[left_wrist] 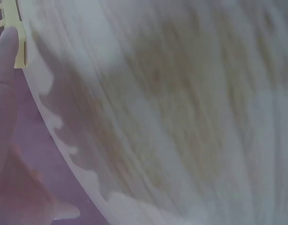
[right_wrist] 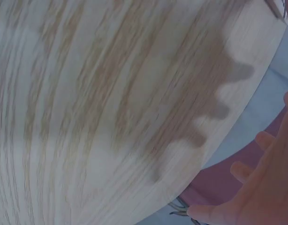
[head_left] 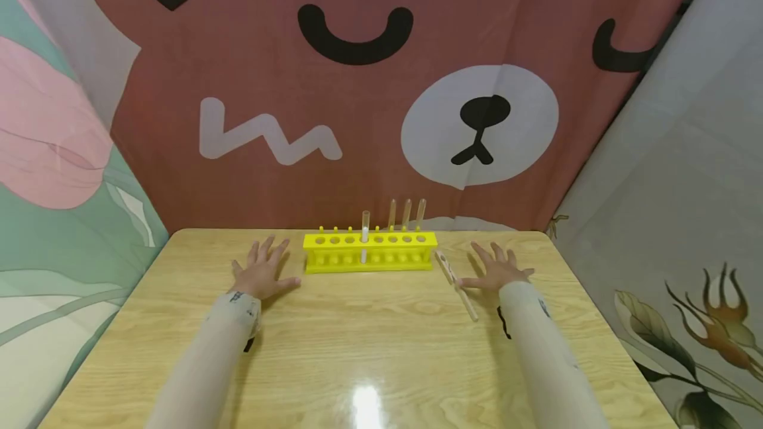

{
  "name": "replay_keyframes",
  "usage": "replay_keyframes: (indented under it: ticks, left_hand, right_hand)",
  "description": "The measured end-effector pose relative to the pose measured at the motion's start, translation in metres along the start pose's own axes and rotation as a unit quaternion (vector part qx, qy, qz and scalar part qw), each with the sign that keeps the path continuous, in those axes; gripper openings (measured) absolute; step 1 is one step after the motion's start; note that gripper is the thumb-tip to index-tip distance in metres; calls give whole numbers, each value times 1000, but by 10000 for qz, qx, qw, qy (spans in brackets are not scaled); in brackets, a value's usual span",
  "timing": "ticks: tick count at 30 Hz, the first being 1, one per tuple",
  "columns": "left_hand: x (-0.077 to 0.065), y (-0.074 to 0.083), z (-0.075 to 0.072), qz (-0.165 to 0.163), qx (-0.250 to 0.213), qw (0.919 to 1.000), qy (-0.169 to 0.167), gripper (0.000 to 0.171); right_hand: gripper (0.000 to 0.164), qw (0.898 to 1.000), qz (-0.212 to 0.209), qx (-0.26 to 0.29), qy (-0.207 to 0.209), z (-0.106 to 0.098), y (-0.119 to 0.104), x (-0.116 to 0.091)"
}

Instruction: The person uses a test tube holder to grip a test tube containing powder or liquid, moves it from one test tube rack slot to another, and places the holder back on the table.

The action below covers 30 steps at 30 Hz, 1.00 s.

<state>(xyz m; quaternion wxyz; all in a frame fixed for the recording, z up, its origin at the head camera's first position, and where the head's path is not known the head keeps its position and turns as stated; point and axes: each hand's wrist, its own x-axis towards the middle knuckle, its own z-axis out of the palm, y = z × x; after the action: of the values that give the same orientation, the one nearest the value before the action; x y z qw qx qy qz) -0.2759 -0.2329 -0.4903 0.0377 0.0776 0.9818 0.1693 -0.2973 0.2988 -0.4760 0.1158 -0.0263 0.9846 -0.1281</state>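
A yellow test tube rack (head_left: 387, 268) stands near the table's far edge, between my two hands. One test tube (head_left: 365, 233) with white contents is upright in a middle hole. Three test tubes (head_left: 407, 214) sit bottom-up along the rack's back right. My left hand (head_left: 260, 273) holds nothing, its fingers spread left of the rack; the left wrist view shows its thumb (left_wrist: 7, 61) overlapping the rack's end. To the right, a wooden test tube clamp (head_left: 467, 303) lies slantwise. My right hand (head_left: 497, 270), also holding nothing, spreads beside it, thumb overlapping the clamp in the head view.
The wooden table (head_left: 357, 343) carries the shadows of both hands in the wrist views. A curtain with a bear print (head_left: 369, 98) hangs behind its far edge. More patterned cloth (head_left: 656, 217) hangs along the right side, and a green and pink one (head_left: 53, 243) along the left.
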Motion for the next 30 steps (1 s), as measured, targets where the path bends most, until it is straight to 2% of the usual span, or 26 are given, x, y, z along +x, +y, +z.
replay_keyframes:
  ticks: [4,7,15,21,30]
  left_hand:
    - [4,3,2,164,-177,9997,36,89]
    - [5,3,6,225,-477,9985,113,84]
    - [12,8,15,412,-1507,9866,468,65]
    - [20,14,22,374,-1960,9784,548,60]
    - [26,27,25,1,-2660,9622,584,61]
  right_hand:
    - [111,10000,-28,22,-77,5,-1,4]
    - [109,9998,-24,118,-146,6,-5,3]
    - [98,9988,-298,368,-83,11,-16,9]
    - [82,9977,-368,528,-225,15,-24,11]
    - [59,9960,-456,634,-442,15,-39,10]
